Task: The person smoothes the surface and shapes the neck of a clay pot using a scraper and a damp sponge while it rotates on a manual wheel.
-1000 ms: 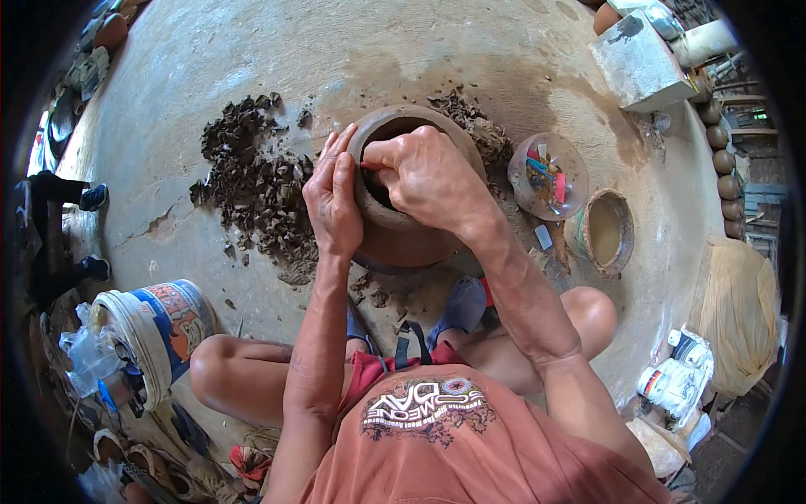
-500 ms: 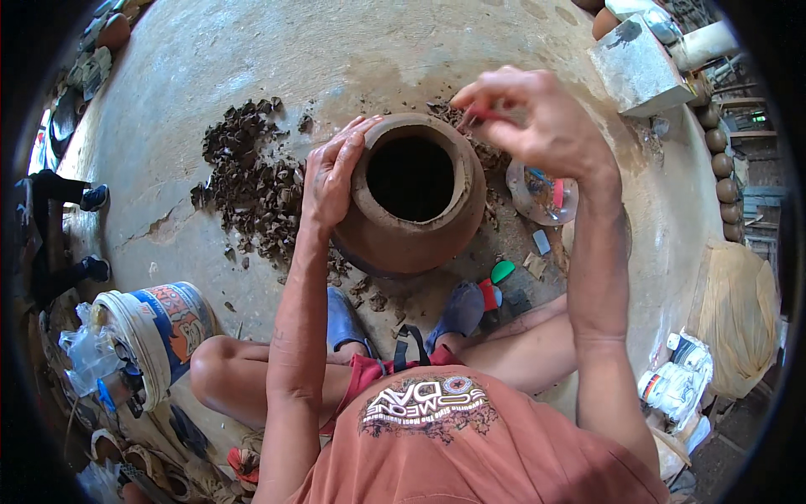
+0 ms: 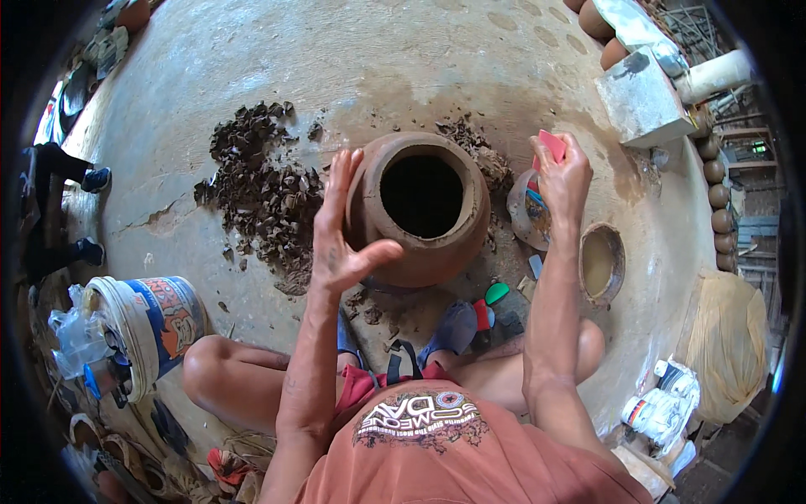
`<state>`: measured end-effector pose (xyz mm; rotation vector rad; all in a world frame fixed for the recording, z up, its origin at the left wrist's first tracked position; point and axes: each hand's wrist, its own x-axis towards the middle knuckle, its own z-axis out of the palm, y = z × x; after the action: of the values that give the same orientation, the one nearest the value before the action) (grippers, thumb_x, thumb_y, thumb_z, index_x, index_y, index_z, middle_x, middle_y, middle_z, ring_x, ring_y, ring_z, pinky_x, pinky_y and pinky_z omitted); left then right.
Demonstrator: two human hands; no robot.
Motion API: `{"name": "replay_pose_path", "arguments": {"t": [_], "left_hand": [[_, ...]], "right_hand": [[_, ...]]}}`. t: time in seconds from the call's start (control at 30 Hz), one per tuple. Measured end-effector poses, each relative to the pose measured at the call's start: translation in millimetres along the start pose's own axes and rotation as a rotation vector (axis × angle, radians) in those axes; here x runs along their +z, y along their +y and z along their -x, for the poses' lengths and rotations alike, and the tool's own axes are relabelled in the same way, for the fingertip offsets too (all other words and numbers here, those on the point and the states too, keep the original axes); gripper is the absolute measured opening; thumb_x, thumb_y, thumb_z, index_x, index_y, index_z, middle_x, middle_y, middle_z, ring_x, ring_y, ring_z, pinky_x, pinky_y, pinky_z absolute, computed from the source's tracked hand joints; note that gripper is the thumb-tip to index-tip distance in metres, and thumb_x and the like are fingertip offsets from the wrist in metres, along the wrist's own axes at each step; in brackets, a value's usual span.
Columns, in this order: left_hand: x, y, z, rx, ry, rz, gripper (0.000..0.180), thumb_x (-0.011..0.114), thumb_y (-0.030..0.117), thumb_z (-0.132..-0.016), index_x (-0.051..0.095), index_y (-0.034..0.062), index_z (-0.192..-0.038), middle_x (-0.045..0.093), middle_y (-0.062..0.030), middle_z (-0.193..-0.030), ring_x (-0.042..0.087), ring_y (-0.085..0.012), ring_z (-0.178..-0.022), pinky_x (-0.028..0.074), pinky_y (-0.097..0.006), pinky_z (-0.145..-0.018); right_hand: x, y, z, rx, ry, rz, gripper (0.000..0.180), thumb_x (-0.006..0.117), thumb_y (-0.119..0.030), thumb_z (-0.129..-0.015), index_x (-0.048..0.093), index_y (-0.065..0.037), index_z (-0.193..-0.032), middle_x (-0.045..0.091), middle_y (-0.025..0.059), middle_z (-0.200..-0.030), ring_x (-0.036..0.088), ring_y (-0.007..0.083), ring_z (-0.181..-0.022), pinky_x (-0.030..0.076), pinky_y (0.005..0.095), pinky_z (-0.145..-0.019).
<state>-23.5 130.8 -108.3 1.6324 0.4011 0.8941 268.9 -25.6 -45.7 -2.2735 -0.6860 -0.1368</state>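
Note:
A round brown clay pot (image 3: 420, 255) with a wide, dark mouth stands on the floor in front of me, its opening tilted slightly toward me. Beside its left wall is my left hand (image 3: 344, 223), open, fingers stretched up and thumb spread; it looks to be resting lightly against the pot or just off it. To the right of the pot, my right hand (image 3: 564, 181) is closed on a flat pinkish-red scraper (image 3: 550, 144). Partly behind that hand and wrist sits a shallow bowl (image 3: 519, 208) with small tools in it.
Dark clay scraps (image 3: 256, 176) lie heaped left of the pot, and more crumbs (image 3: 483, 155) behind it. A basin of murky liquid (image 3: 602, 262) stands at right. Green and red pieces (image 3: 496, 293) lie near my foot. A bucket (image 3: 172, 315) is at left, a concrete block (image 3: 642, 101) far right.
My right hand has moved right and down, away from the pot's rim to beside the bowl. My left hand has loosened from the rim, thumb spread. The red piece in the bowl no longer shows.

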Motion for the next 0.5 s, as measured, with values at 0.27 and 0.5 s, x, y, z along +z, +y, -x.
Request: {"name": "replay_pose_path", "arguments": {"t": [0.27,0.5], "left_hand": [[19.7,11.5,20.3,-0.027,0.064,-0.356,0.119,0.082,0.066,-0.081,0.032,0.0018,-0.168,0.041,-0.0204,-0.169,0.021,-0.0427,-0.163,0.011,-0.061,-0.13],[35.7,12.5,22.6,-0.058,0.157,-0.459,0.092,0.07,0.054,-0.097,0.038,0.002,-0.165,0.045,-0.0208,-0.166,0.027,-0.045,-0.16,0.014,-0.063,-0.128]], "right_hand": [[-6.6,-112.0,49.3,-0.18,-0.195,-0.322,0.021,0.074,-0.021,-0.104,0.078,-0.001,-0.108,0.076,0.0042,-0.083,0.068,0.011,-0.072,0.055,0.0325,-0.065],[30.3,-131.5,72.5,-0.33,-0.337,-0.058,0.016,0.071,-0.016,-0.097,0.072,-0.001,-0.093,0.074,0.0248,-0.082,0.074,0.0435,-0.079,0.058,0.0515,-0.068]]}}
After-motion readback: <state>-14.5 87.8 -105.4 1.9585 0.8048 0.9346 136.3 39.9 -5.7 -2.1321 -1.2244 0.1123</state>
